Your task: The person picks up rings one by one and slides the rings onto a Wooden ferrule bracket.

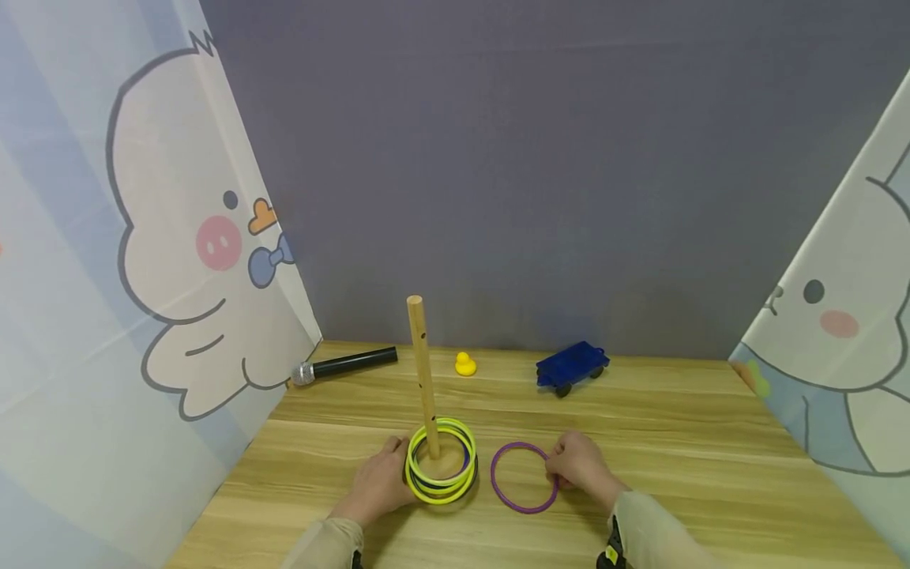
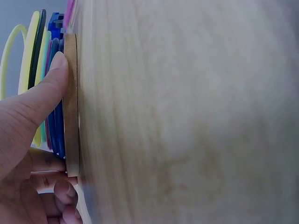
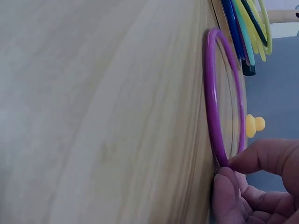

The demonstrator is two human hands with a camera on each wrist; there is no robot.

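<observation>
Several rings, yellow, teal, blue and dark, lie stacked around the wooden post of a ring toss stand. The stand's flat wooden base shows edge-on in the left wrist view. My left hand grips that base from the left, thumb over its edge beside the rings, with fingers partly hidden. To the right of the stand, a purple ring is apart from the stack, at the table surface. My right hand pinches its right edge between thumb and forefinger.
At the back of the wooden table are a black microphone, a small yellow rubber duck and a blue toy cart. A grey panel stands behind, with cartoon-printed cloth along the sides.
</observation>
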